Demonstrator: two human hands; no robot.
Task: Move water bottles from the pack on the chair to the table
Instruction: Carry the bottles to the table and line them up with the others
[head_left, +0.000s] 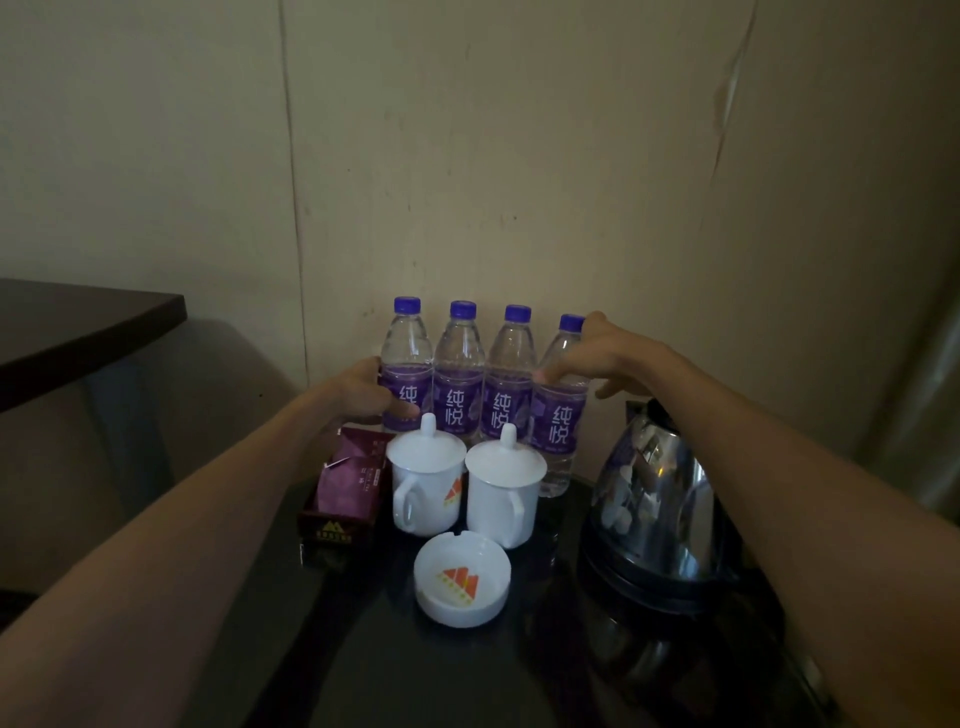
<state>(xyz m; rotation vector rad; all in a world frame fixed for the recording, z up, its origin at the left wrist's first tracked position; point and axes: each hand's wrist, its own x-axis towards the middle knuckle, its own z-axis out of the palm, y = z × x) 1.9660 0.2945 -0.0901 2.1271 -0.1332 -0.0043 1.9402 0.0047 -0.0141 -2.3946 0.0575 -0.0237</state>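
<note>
1. Four water bottles stand upright in a row on the dark table (467, 670), backed against the wall (519, 156), shoulder to shoulder: the leftmost bottle (407, 358), the second bottle (459, 364), the third bottle (511, 369) and the rightmost bottle (561, 405). The pack and the chair are out of view.
2. Each one's long axis runs vertical, blue cap up, purple label facing me.
3. My left hand (358, 389) is wrapped around the label band of the leftmost bottle, thumb in front and the other fingers hidden behind it.
4. My right hand (602, 358) lies half open against the rightmost bottle near its shoulder, one finger stretched across toward the third bottle, the rest spread loosely; I cannot tell whether it truly grips.
5. They look full, so I judge them fairly heavy for their size, with thin plastic walls that give under a squeeze and a slick label. The waist at the label is the surest place to hold; the cap is firm but small.
6. Two white lidded mugs (426, 478) (501, 493), an ashtray (461, 584), a box of tea packets (343, 493) and a steel kettle (654, 509) crowd the front, so any nudge should stay gentle.
</note>
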